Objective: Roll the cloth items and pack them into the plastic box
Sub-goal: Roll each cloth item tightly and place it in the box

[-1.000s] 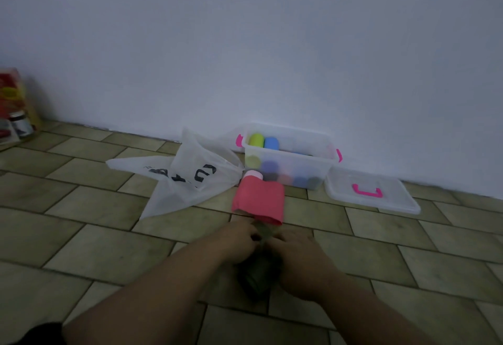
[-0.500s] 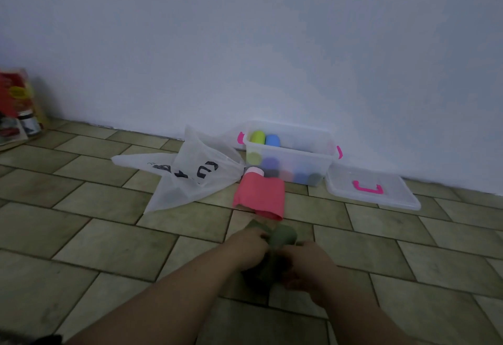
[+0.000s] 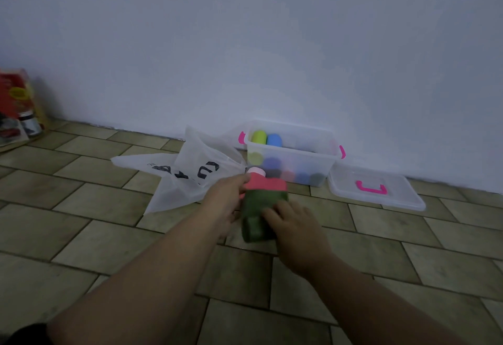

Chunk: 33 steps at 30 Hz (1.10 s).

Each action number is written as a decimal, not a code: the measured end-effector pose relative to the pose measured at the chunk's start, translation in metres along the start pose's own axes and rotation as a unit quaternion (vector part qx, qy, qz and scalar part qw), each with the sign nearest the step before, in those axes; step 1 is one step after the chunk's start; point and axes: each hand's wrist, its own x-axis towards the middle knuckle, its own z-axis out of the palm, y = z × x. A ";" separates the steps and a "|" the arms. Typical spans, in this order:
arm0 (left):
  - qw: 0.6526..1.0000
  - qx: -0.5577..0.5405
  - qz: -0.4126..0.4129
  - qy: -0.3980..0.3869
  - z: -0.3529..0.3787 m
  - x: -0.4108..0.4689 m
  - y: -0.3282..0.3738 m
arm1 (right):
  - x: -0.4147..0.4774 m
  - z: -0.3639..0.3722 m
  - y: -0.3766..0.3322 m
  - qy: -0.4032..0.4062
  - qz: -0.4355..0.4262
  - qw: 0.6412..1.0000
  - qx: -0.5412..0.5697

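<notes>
**A:** Where are we seeing the green cloth (image 3: 257, 219)?

**B:** We are finding it on the tiled floor (image 3: 81, 208), mid-floor, between both hands. It is bunched and blurred. Its far end is meeting the red cloth (image 3: 265, 184), which is lying toward the wall edge.

**A:** And the hands?

**B:** We are noting the left hand (image 3: 227, 203) gripping the green cloth's left side, with the fingers wrapped on it and the thumb reaching the red cloth. The right hand (image 3: 298, 231) is pressing on top from the right, its fingers (image 3: 272, 212) lying nearly straight on the fabric.

**A:** The plastic box (image 3: 313, 158)?

**B:** We are logging it at the floor's far edge, against the wall (image 3: 272, 45), lid off and coloured rolls (image 3: 258, 137) showing inside. A pale pink roll (image 3: 255, 171) is sitting just in front of it, right behind the red cloth's far end. The lid (image 3: 381, 197) is lying just right of the box. A white plastic bag (image 3: 190, 181) is sprawling to its left.
</notes>
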 end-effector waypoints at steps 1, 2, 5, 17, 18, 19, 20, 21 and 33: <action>0.996 0.065 0.039 0.037 -0.003 0.004 -0.003 | -0.007 0.008 -0.002 -0.033 -0.018 0.999 -0.016; 0.986 0.131 0.086 0.060 -0.005 0.005 -0.008 | -0.013 0.016 -0.003 -0.053 -0.029 0.998 -0.027; 0.928 0.304 0.214 -0.008 -0.005 0.005 -0.027 | -0.027 0.025 -0.004 -0.079 -0.018 0.997 -0.003; 0.623 0.723 0.232 -0.190 -0.007 0.036 -0.062 | -0.027 0.023 -0.032 -0.194 0.314 0.918 0.144; 0.607 0.735 0.235 -0.188 -0.006 0.037 -0.063 | -0.021 0.023 -0.034 -0.206 0.299 0.922 0.135; 0.600 0.743 0.234 -0.184 -0.006 0.038 -0.065 | -0.017 0.021 -0.035 -0.219 0.293 0.922 0.130; 0.598 0.747 0.230 -0.178 -0.006 0.038 -0.065 | -0.015 0.019 -0.035 -0.233 0.296 0.918 0.125; 0.596 0.750 0.227 -0.174 -0.007 0.039 -0.066 | -0.017 0.017 -0.035 -0.244 0.298 0.915 0.118; 0.567 0.778 0.230 -0.146 -0.007 0.043 -0.070 | -0.037 0.008 -0.035 -0.222 0.279 0.932 0.070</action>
